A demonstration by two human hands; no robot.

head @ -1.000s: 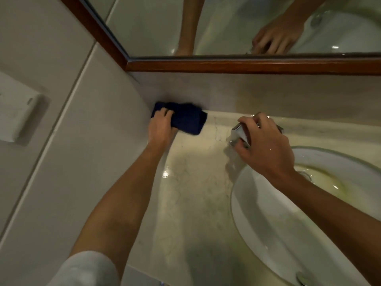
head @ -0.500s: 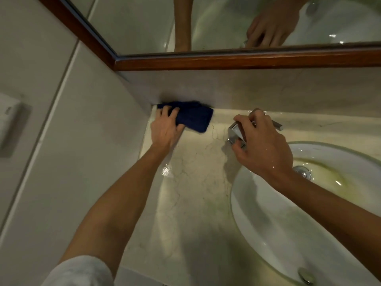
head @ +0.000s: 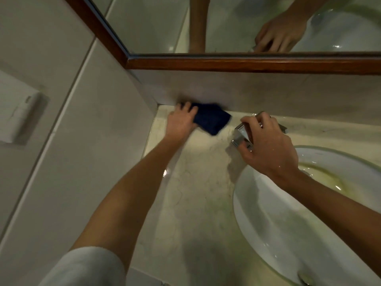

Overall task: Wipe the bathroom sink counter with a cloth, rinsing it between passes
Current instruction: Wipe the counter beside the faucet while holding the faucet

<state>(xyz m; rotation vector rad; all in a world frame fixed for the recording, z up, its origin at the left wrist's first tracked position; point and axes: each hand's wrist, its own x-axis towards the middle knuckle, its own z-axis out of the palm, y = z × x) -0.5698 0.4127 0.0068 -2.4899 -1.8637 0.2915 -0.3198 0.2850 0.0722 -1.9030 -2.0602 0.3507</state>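
A dark blue cloth (head: pixel 212 120) lies folded on the pale marble counter (head: pixel 198 182) at its back edge, against the backsplash. My left hand (head: pixel 181 122) presses on the cloth's left part with its fingers laid over it. My right hand (head: pixel 268 147) is curled round the chrome faucet (head: pixel 241 135), which stands behind the white oval sink basin (head: pixel 278 223). Most of the faucet is hidden under my right hand.
A tiled side wall (head: pixel 82 162) closes the counter on the left and carries a white box (head: pixel 16 116). A wood-framed mirror (head: pixel 226 62) hangs above the backsplash. The sink drain (head: pixel 305 174) shows beside my right wrist.
My left hand has slid the cloth a little to the right along the back edge, away from the corner. My right hand has stayed on the faucet.
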